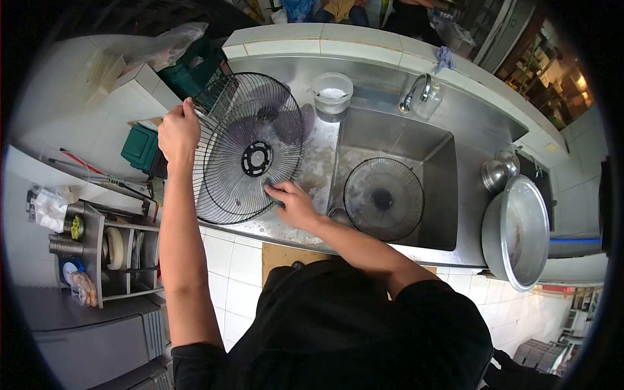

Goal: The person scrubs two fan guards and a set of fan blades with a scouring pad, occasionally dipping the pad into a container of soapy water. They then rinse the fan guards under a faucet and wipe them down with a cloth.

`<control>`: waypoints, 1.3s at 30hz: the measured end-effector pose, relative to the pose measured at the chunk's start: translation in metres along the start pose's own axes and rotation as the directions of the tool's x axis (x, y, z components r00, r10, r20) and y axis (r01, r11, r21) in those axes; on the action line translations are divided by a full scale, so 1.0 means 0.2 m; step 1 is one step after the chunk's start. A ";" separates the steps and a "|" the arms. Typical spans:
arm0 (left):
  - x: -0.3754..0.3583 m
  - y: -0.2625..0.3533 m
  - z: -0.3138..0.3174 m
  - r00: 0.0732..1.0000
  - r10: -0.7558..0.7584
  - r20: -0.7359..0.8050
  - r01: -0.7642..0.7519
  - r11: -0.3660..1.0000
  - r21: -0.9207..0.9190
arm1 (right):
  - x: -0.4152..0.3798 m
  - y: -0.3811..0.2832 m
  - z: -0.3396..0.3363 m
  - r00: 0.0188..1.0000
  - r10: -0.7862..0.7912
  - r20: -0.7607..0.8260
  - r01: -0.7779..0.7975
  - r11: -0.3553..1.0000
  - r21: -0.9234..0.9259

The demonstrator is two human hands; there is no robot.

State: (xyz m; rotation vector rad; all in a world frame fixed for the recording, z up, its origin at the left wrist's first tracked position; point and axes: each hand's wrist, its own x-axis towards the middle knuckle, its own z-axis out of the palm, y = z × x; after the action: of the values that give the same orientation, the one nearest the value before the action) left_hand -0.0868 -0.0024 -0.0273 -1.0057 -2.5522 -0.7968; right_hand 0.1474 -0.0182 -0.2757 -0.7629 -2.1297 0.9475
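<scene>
A black wire fan guard [224,172] with a round hub stands tilted over the steel counter, left of the sink. My left hand [180,133] is closed at its upper left edge, fingers wrapped round the rim. Against the lower part of the wires, near the hub, my right hand [294,205] pinches a small dark pad [273,193]; its exact kind is hard to make out. Inside the sink [437,175] lies a second fan guard [383,224], round, with a dark centre.
Behind the counter stand a clear plastic tub [332,91], a faucet [416,93] and a soap bottle [429,103]. A large metal basin [517,234] leans at the right, beside steel bowls [499,174]. Green crates [192,71] and a shelf [130,257] are on the left.
</scene>
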 end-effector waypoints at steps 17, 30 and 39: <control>0.03 -0.01 0.04 1.000 0.020 -0.003 -0.020 1.000 0.014 | 0.16 -0.15 -0.03 0.924 0.226 -0.308 -0.148 0.955 0.256; -0.01 0.00 0.01 0.999 0.036 -0.027 -0.036 0.999 0.001 | -0.02 0.03 0.08 0.813 -0.580 -0.056 0.540 0.786 -0.302; -0.03 0.05 0.00 0.998 0.061 -0.025 -0.062 0.998 -0.006 | 0.61 -0.41 -0.23 0.655 -0.659 -0.370 0.518 0.748 -0.414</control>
State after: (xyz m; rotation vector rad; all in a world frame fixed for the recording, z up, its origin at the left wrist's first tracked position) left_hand -0.0752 0.0010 -0.0268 -1.0641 -2.4865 -0.7965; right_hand 0.0897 0.0413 -0.1460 -0.3148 -1.8482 0.0686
